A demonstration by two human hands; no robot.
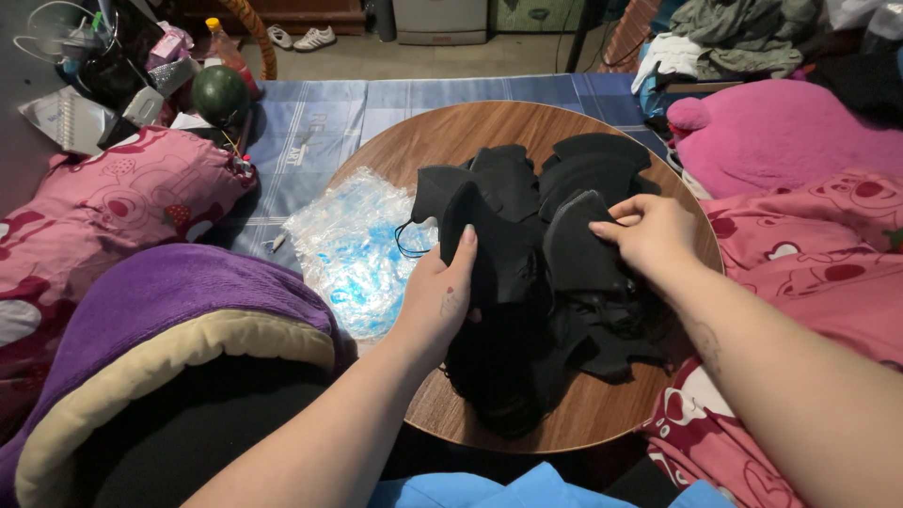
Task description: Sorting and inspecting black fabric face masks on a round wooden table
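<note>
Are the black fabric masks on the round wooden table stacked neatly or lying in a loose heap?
Loose heap: the black fabric masks overlap at mixed angles across the round wooden table, with both hands on them.

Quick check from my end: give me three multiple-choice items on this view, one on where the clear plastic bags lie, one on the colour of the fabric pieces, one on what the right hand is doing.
1. Where do the clear plastic bags lie?
A. left of the black pile
B. on the pink pillow
C. under the right arm

2. What colour are the fabric pieces?
A. white
B. black
C. red

3. What is the right hand doing?
A. resting flat on the bedsheet
B. pinching one piece at its edge
C. holding a bottle

Answers: 1 A, the bags sit at the round wooden table's left edge; 2 B, every piece is black; 3 B, fingertips close on a piece atop the pile.
</note>
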